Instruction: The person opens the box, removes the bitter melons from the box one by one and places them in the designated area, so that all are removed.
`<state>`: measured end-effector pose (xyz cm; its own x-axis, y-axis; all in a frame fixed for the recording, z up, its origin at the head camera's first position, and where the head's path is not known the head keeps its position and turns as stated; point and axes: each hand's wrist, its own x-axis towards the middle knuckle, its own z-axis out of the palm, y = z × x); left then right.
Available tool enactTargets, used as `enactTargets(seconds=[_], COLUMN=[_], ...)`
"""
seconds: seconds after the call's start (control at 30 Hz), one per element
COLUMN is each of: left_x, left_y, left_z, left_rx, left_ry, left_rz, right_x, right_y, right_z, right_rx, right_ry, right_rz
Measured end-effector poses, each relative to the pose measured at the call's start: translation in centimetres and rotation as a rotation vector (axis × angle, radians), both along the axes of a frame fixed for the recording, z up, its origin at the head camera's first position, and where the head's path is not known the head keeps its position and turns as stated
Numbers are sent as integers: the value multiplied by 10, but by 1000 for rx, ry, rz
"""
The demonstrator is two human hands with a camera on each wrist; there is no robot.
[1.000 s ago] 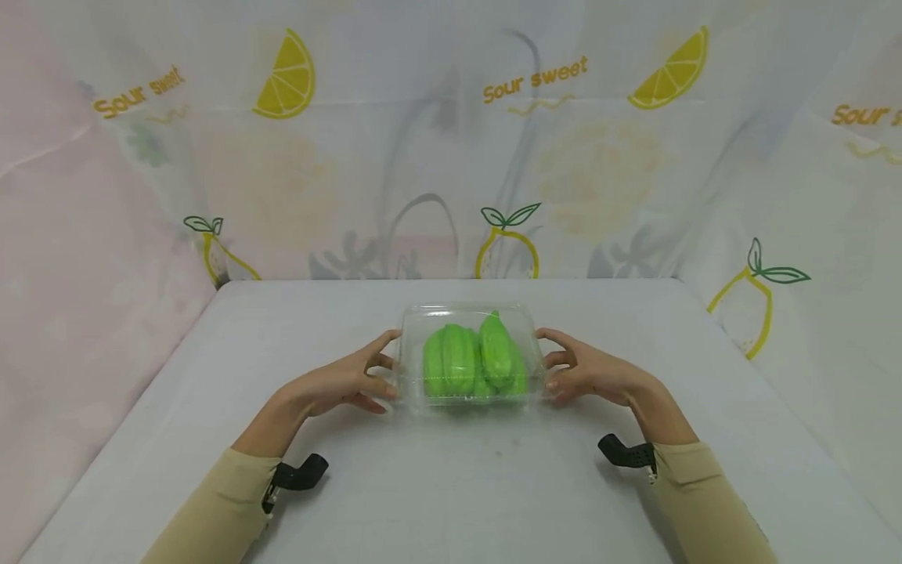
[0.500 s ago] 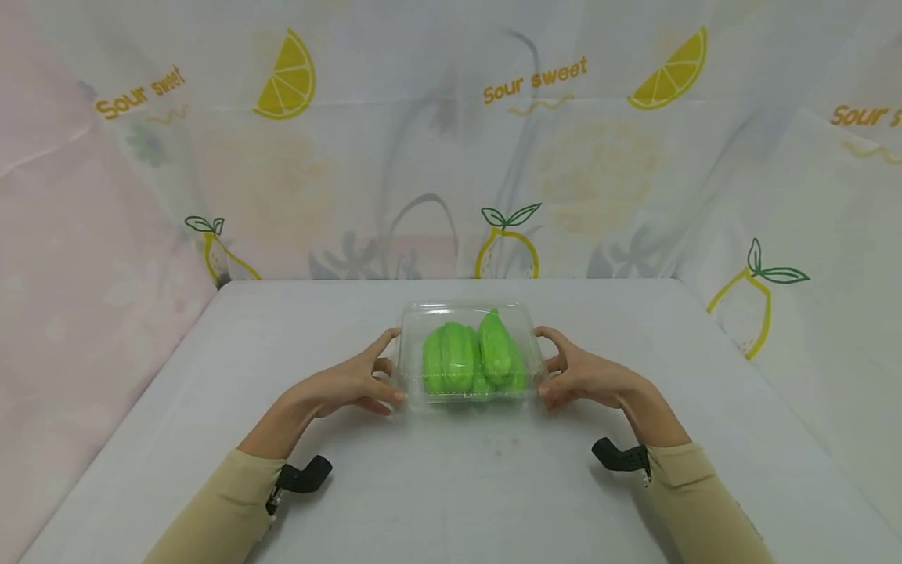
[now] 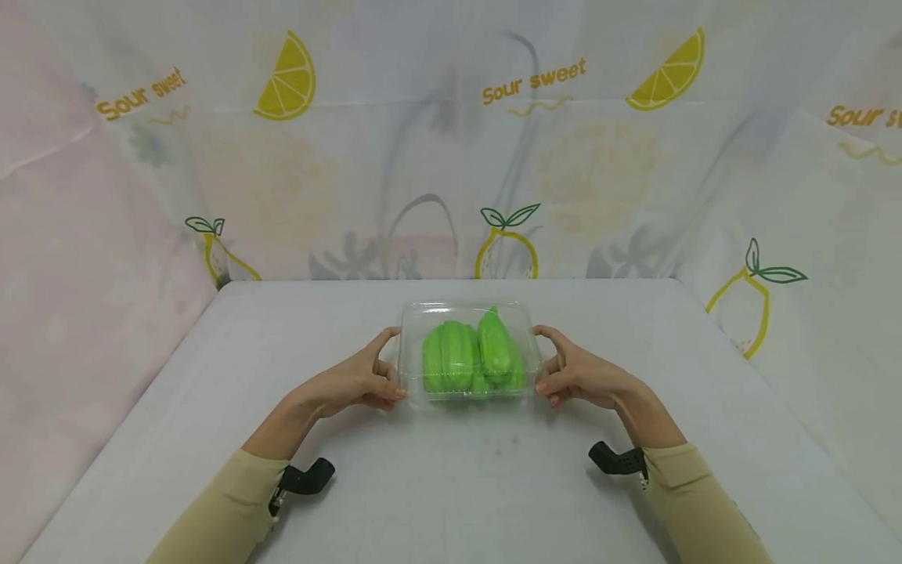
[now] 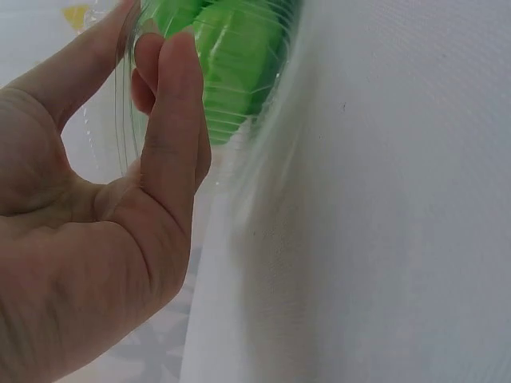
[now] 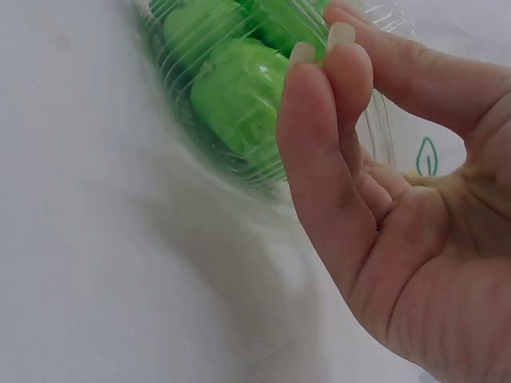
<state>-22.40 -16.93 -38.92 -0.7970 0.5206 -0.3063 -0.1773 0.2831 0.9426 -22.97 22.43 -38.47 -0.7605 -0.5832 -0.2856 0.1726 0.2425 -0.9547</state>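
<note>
A clear plastic clamshell container [image 3: 412, 368] lies closed near the table's middle. Inside sit several bright green, ridged, elongated vegetable-like pieces [image 3: 459, 356], one with a pointed tip. My left hand [image 3: 355, 381] grips the container's left end, thumb and fingers spread over its rim. On the opposite end, my right hand [image 3: 583, 377] grips the right edge in the same way. In the left wrist view, bent fingers [image 4: 172, 120] meet the container's rim, with green showing through the wall. The right wrist view shows curled fingers [image 5: 311, 128] against the clear rim; part of the container is hidden behind them.
A white cloth covers the table [image 3: 451, 486]. Behind it hangs a curtain [image 3: 423, 157] with lemon prints and "Sour sweet" lettering, continuing along both sides. A black wrist mount [image 3: 307, 476] juts from the left sleeve, another mount [image 3: 616, 459] from the right.
Both hands have drawn slightly inward, and their fingers have closed more tightly on the container's ends. The container has shifted very slightly toward the back.
</note>
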Motion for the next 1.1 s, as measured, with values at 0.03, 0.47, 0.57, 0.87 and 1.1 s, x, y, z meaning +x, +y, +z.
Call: enactTargets(seconds=[0.03, 0.47, 0.57, 0.87, 1.1], left_x=[0, -1, -1, 0, 0], left_y=[0, 1, 0, -2, -1], left_z=[0, 1, 0, -1, 0], left_rx=[5, 36, 35, 34, 53], left_ry=[0, 1, -1, -6, -1], left_rz=[0, -12, -11, -2, -11], right_x=[0, -1, -1, 2, 2], right_y=[0, -1, -3, -7, -4], right_z=[0, -3, -4, -5, -5], right_rx=[-8, -43, -41, -56, -90], right_ry=[1, 9, 12, 8, -2], right_rz=[-2, -73, -89, -135, -145])
